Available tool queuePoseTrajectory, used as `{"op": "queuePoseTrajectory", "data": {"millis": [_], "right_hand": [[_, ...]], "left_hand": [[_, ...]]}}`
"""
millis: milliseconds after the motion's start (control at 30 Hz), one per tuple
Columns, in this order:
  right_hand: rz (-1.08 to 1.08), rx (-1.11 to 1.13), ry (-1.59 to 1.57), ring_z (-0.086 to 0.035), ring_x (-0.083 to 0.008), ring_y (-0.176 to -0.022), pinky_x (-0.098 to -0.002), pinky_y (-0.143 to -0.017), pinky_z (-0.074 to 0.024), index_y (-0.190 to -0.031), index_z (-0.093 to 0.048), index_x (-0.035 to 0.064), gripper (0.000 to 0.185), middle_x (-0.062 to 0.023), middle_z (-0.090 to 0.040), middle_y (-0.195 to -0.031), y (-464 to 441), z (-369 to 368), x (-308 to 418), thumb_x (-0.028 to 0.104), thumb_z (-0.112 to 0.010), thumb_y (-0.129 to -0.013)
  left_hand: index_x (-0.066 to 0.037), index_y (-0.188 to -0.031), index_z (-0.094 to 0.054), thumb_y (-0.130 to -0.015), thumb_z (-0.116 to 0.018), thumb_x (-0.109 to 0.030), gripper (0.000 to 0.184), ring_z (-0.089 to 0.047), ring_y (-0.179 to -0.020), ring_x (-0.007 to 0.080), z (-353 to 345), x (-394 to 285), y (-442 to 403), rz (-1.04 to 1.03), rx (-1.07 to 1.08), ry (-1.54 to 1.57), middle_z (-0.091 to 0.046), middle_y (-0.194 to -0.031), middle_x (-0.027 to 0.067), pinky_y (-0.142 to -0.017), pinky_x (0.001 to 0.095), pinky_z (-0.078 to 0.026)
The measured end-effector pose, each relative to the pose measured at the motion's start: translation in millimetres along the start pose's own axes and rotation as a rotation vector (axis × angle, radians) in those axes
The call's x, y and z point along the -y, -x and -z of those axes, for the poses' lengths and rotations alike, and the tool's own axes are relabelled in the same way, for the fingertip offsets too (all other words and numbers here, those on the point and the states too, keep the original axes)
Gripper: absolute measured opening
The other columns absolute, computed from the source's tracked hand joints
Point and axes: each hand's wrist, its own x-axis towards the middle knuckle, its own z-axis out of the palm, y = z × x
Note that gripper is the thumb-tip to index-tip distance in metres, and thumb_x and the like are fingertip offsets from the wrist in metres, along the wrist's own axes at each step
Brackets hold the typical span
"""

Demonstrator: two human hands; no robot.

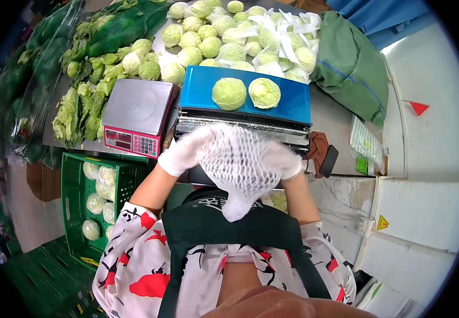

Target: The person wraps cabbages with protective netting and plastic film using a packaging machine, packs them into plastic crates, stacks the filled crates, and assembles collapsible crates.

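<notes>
A white foam mesh net [235, 164] is stretched between my two gloved hands in front of my apron, its narrow end hanging down. My left hand [187, 148], in a white glove, grips the net's left side. On the opposite side my right hand [283, 160], also gloved and slightly blurred, has hold of the net. Just beyond the hands is a wrapping machine with a blue top [195, 87]. Two bare cabbages, one on the left [229, 94] and one on the right [264, 93], rest on that top.
A scale [137, 106] stands left of the machine. Loose leaves [78, 116] and piled cabbages [190, 56] lie behind. A green crate [73, 206] holds several wrapped cabbages at lower left. Right of the machine are a brown cloth [318, 148], a phone [329, 161] and a green sack [346, 69].
</notes>
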Motion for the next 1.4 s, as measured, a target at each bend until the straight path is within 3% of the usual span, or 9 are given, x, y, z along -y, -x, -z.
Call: {"op": "queuePoseTrajectory", "data": {"millis": [67,200,333,400,533,733,1033,1233,1400], "right_hand": [[0.47,-0.411,-0.586,-0.067,-0.0262,-0.094,-0.0371,-0.078,-0.0569,-0.109,-0.059,-0.0048,0.036,-0.019,-0.067,-0.106,8.1,-17.2,41.8,0.027,-0.063,-0.092],[0.329,-0.495,-0.584,-0.061,-0.0138,-0.072,-0.0247,-0.059,-0.0485,-0.101,-0.057,0.0009,0.019,-0.0085,-0.062,-0.085,22.6,-2.1,42.3,0.01,-0.067,-0.087],[-0.006,-0.944,0.295,-0.042,-0.0027,-0.056,-0.0199,-0.052,-0.0334,-0.075,-0.055,0.0066,0.023,0.0054,-0.05,-0.063,14.8,21.2,16.3,0.011,-0.076,-0.083],[0.151,-1.151,0.599,-0.039,-0.0058,-0.057,-0.0243,-0.053,-0.0355,-0.072,-0.055,0.0026,0.027,0.002,-0.052,-0.063,-5.5,45.1,-8.6,0.016,-0.075,-0.085],[-0.15,-1.504,0.675,-0.064,-0.0276,-0.078,-0.0382,-0.075,-0.0493,-0.099,-0.064,0.0004,0.051,-0.0194,-0.067,-0.083,-50.9,87.0,-2.8,0.051,-0.065,-0.091],[-0.429,-1.214,0.674,-0.059,-0.0438,-0.113,-0.0418,-0.096,-0.045,-0.122,-0.059,-0.006,0.086,-0.0322,-0.064,-0.112,-85.4,164.0,-11.2,0.072,-0.044,-0.09],[-0.065,-0.769,-0.032,-0.065,-0.016,-0.099,-0.0276,-0.083,-0.0494,-0.109,-0.069,-0.0078,0.045,-0.014,-0.071,-0.105,-91.1,195.8,1.9,0.034,-0.057,-0.096],[-0.06,-0.087,0.52,-0.061,-0.0175,-0.111,-0.0299,-0.097,-0.0466,-0.119,-0.065,-0.0033,0.041,-0.0141,-0.066,-0.119,-99.4,211.2,70.2,0.01,-0.071,-0.081],[0.085,-0.333,0.75,-0.039,-0.0238,-0.139,-0.0362,-0.115,-0.0306,-0.148,-0.036,0.0013,0.082,-0.0178,-0.039,-0.152,-51.3,198.8,79.4,0.011,-0.076,-0.078]], "left_hand": [[0.004,-0.14,-0.045,-0.097,-0.059,-0.021,0.052,-0.061,-0.109,0.0172,-2.9,15.0,2.5,0.139,0.125,-0.548,-0.061,-0.128,0.0122,-0.097,0.034,-0.048],[0.004,-0.114,-0.064,-0.095,-0.061,-0.02,0.031,-0.062,-0.1,0.0138,8.9,4.5,3.1,0.217,-0.168,-0.848,-0.067,-0.109,0.0082,-0.088,0.0299,-0.05],[0.002,-0.106,-0.062,-0.092,-0.06,-0.014,0.022,-0.062,-0.088,0.0205,34.1,-0.8,3.3,-0.332,-0.073,-0.017,-0.066,-0.1,0.0107,-0.082,0.0337,-0.051],[0.0,-0.099,-0.063,-0.088,-0.064,-0.007,0.013,-0.061,-0.083,0.0156,42.1,-4.9,-4.7,-0.131,0.032,-0.062,-0.064,-0.095,0.006,-0.075,0.0275,-0.049],[0.0,-0.103,-0.067,-0.089,-0.067,-0.011,0.017,-0.046,-0.065,0.001,71.9,-1.2,-60.2,-0.494,-0.724,-0.988,-0.054,-0.071,-0.0065,-0.061,0.0196,-0.039],[0.002,-0.116,-0.065,-0.097,-0.05,-0.048,0.056,-0.065,-0.107,0.0395,125.7,-8.9,-131.5,-0.125,-0.954,-1.302,-0.066,-0.109,0.0295,-0.091,0.0406,-0.049],[-0.002,-0.1,-0.067,-0.092,-0.051,-0.02,0.025,-0.065,-0.088,0.0154,140.6,-49.7,-191.5,-0.129,-0.471,-0.186,-0.07,-0.093,0.0074,-0.083,0.0287,-0.051],[0.001,-0.085,-0.071,-0.077,-0.054,-0.002,0.019,-0.066,-0.076,0.0172,139.7,-65.8,-222.9,-0.008,-0.271,-0.763,-0.071,-0.088,0.0078,-0.075,0.0274,-0.052],[-0.002,-0.15,-0.031,-0.085,-0.063,-0.009,0.072,-0.047,-0.131,0.0279,88.3,-46.6,-180.3,-0.659,-0.651,-1.358,-0.045,-0.144,0.0189,-0.109,0.0392,-0.038]]}}
